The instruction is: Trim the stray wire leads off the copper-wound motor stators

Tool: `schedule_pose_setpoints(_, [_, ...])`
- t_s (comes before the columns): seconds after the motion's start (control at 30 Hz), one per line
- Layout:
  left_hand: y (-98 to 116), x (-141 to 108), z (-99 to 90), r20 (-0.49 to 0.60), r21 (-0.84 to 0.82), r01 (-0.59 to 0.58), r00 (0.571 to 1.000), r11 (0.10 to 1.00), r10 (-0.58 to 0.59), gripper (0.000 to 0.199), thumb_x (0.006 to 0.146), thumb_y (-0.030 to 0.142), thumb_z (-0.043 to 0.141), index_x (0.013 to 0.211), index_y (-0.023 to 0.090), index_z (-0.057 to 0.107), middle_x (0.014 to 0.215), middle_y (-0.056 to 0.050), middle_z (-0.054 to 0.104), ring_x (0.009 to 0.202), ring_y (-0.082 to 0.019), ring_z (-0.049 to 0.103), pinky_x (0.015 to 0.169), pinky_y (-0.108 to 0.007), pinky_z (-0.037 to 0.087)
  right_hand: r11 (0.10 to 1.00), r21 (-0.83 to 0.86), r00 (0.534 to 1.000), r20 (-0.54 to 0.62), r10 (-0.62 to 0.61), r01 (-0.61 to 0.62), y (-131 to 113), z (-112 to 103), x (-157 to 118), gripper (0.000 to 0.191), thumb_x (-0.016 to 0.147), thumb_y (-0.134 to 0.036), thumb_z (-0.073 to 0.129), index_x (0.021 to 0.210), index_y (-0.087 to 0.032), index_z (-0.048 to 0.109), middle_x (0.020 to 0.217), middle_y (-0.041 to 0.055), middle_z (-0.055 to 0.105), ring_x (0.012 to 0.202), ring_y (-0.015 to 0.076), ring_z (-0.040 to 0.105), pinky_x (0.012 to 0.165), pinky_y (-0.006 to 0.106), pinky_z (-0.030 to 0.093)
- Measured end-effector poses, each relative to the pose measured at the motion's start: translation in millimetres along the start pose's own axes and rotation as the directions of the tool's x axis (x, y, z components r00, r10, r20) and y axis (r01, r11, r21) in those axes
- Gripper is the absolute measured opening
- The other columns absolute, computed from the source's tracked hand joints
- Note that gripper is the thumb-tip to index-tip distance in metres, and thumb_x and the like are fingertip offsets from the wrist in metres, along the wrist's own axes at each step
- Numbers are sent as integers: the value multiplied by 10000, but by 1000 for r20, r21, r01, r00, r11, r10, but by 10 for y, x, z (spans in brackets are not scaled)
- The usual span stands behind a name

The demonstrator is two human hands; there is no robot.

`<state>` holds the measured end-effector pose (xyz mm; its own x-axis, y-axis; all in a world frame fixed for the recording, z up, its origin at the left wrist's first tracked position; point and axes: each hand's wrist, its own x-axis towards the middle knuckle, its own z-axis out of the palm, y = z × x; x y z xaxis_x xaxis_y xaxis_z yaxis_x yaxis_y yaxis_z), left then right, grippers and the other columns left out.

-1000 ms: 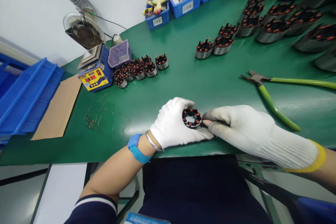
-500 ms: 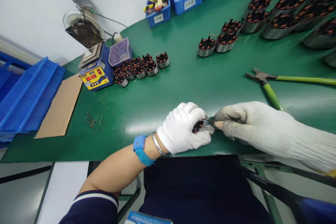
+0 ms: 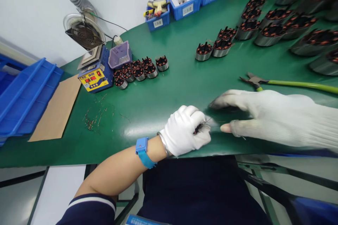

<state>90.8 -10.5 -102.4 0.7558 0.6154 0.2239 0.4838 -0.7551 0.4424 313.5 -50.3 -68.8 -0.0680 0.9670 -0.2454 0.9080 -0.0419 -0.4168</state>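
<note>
My left hand (image 3: 186, 128), in a white glove, is wrapped round a small motor stator (image 3: 197, 128) near the table's front edge. The fingers cover most of it; a dark bit and thin wire ends show at its right side. My right hand (image 3: 245, 114), gloved with a bare thumb tip, is apart from the stator, its thumb and fingers spread and holding nothing. It is slightly blurred. Just beyond it lie green-handled cutting pliers (image 3: 255, 81) with their jaws apart, the near handle partly behind the hand.
Stators (image 3: 150, 70) stand in a cluster beside a purple bin (image 3: 120, 55) and a blue-yellow soldering station (image 3: 95, 77). More stators (image 3: 248, 30) fill the back right. Wire scraps (image 3: 91, 123) lie at left. Blue tool boxes (image 3: 187, 8) line the wall. Cardboard (image 3: 56, 109) lies at the left edge.
My right hand has let go of the wire at the stator, opened and moved slightly right and up. My left hand keeps its hold. The view has shifted slightly.
</note>
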Motion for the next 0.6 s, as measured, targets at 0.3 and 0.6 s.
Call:
schedule_pose_setpoints(0.3, [3, 17, 12, -8, -5, 73, 997, 997, -73, 138, 793, 354, 568, 860, 245, 515, 875, -74, 637, 846, -265, 623, 783, -427, 564, 968, 248, 997, 81, 4, -25, -196, 81, 57, 418, 862, -577, 484, 769, -247, 723, 595, 9, 632, 537, 174, 545, 521, 299, 379])
schedule_pose_setpoints(0.6, [22, 38, -41, 54, -8, 99, 994, 995, -98, 149, 799, 368, 541, 863, 251, 475, 887, -86, 622, 853, -286, 625, 787, -460, 571, 977, 213, 992, -125, 27, 0, -312, 52, 49, 395, 830, -543, 472, 757, -246, 722, 665, 34, 704, 597, 205, 599, 553, 319, 404])
